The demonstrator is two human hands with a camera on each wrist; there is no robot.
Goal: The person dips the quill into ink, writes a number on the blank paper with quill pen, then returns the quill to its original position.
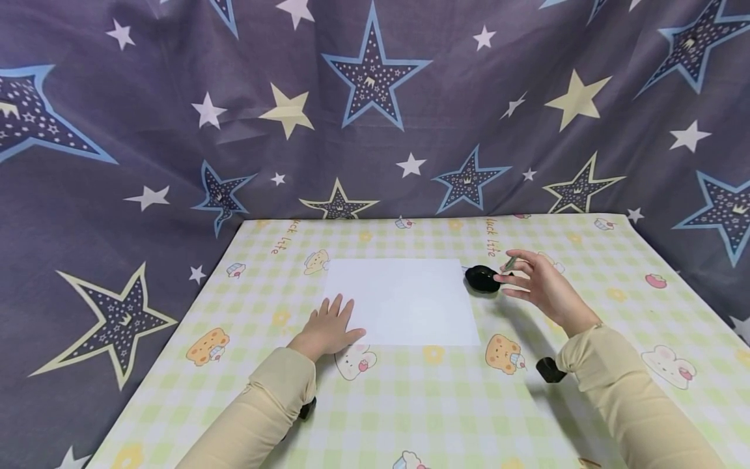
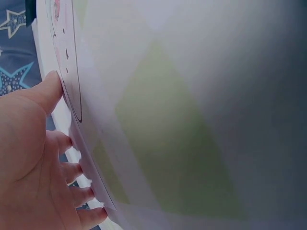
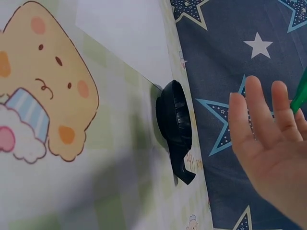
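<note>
My left hand [image 1: 329, 329] rests with spread fingers on the lower left part of a white sheet of paper [image 1: 410, 299]. In the left wrist view, the fingers [image 2: 79, 170] of that hand lie along the table surface. Raised above the table to the right of the sheet, my right hand [image 1: 541, 286] pinches a small, slim green thing [image 1: 511, 263]; most of it is hidden by the fingers, and its kind does not show. A black, shallow bowl-shaped thing with a short handle [image 3: 175, 120] lies beside the sheet's right edge, just left of the right fingertips in the head view.
A green-and-white checked cloth [image 1: 433, 404] with cartoon animals and cakes covers the table. Behind and to the left hangs a dark curtain [image 1: 375, 150] with stars. Black wrist devices [image 1: 549, 370] sit under both sleeves.
</note>
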